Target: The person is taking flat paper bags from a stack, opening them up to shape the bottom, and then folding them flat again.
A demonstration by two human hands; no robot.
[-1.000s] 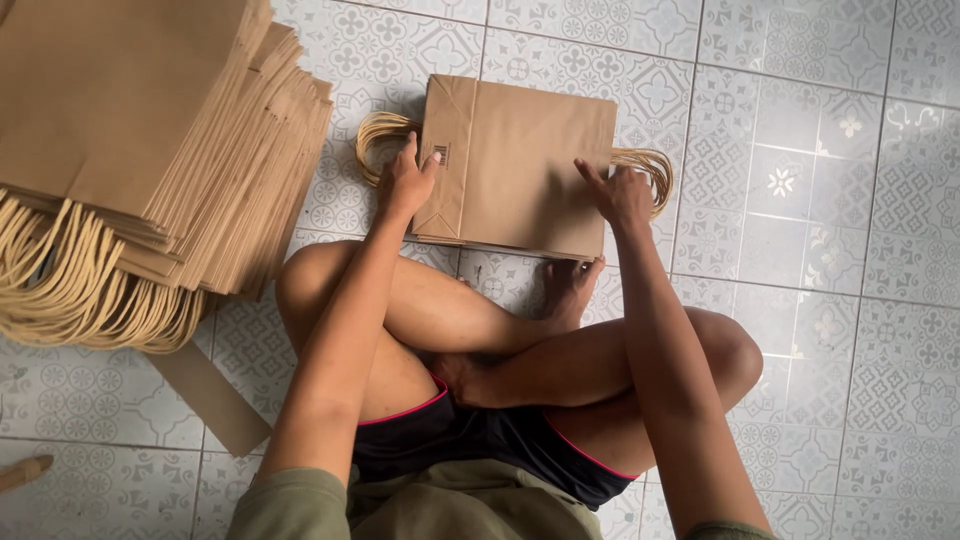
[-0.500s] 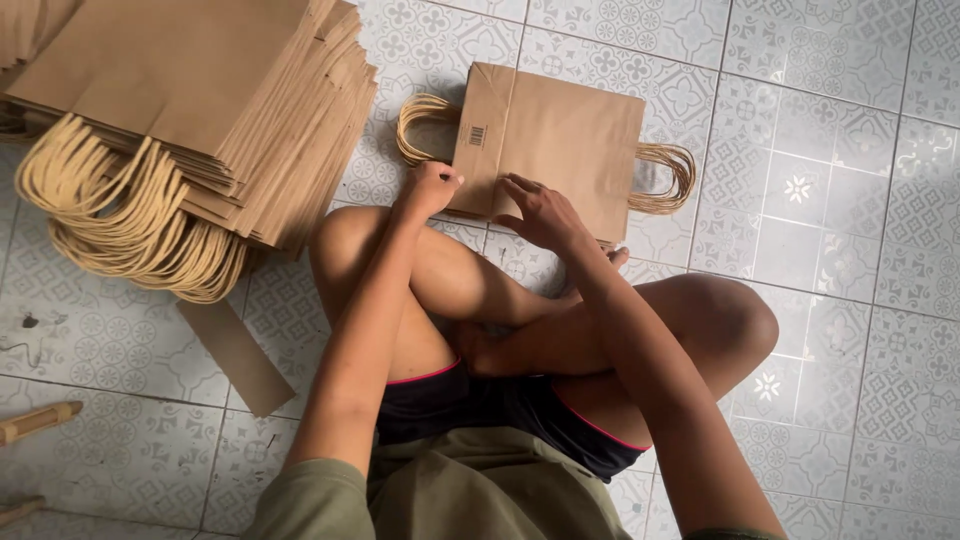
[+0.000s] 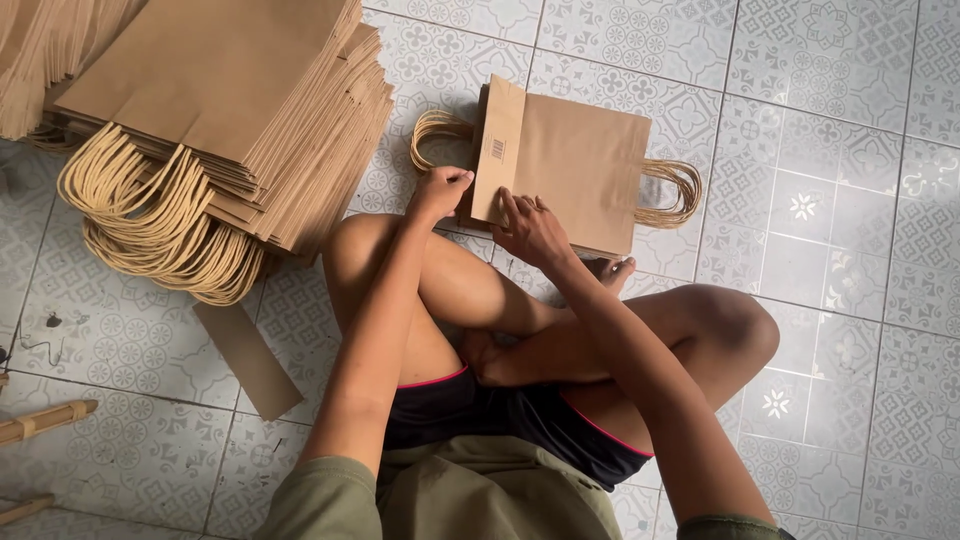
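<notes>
Patterned grey tile floor (image 3: 820, 130): flat brown paper bag with twisted handles (image 3: 585, 180) lies before crossed legs. Left hand (image 3: 442, 190), curled, grips its folded base edge; right hand (image 3: 530, 228), fingers spread, presses the near edge. Stacked brown bags (image 3: 230, 100) lie left.

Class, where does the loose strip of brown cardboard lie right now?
In the head view, the cardboard strip lies on the tiled floor, lower left, below the big bag stack.

I sit on a patterned grey tiled floor (image 3: 830, 230). On it, far left, lies a stack of brown paper bags (image 3: 230, 110); one flat paper bag (image 3: 580, 165) lies ahead; a cardboard strip (image 3: 248, 358) lies near left.
</notes>
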